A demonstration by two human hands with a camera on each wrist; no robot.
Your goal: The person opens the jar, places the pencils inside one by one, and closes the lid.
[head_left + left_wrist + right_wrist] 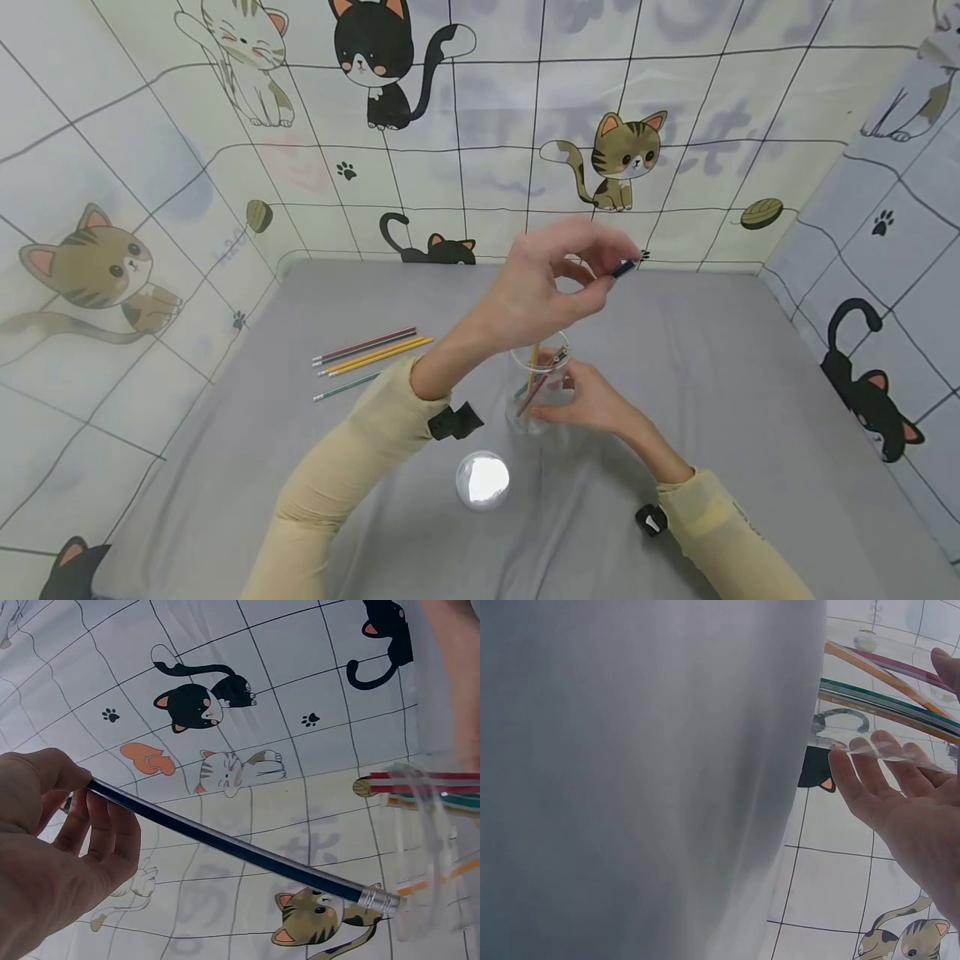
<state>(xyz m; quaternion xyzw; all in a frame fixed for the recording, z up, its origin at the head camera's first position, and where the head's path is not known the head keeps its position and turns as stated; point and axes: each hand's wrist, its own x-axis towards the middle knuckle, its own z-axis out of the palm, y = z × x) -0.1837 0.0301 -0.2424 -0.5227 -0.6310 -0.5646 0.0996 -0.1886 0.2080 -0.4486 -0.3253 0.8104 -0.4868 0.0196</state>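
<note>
My left hand (pixel 551 279) is raised above the table, pinching a dark blue pencil (pixel 232 844) near one end between thumb and fingers. The pencil's other end, with a silver ferrule, slants towards the rim of a clear jar (pixel 431 847). My right hand (pixel 592 400) grips that jar from the right side, fingers and thumb around its wall. Inside the jar lean several pencils, among them a red one (pixel 427 782), a green one (pixel 885 700) and a yellow-orange one (pixel 889 679).
On the left of the grey cloth-covered table (pixel 675 333) lie several pencils: dark red ones, yellow ones (pixel 378 356) and a teal one (pixel 345 387). A round clear lid (pixel 482 481) rests in front of the jar. Cat-patterned cloth walls (pixel 495 108) stand around the back and sides.
</note>
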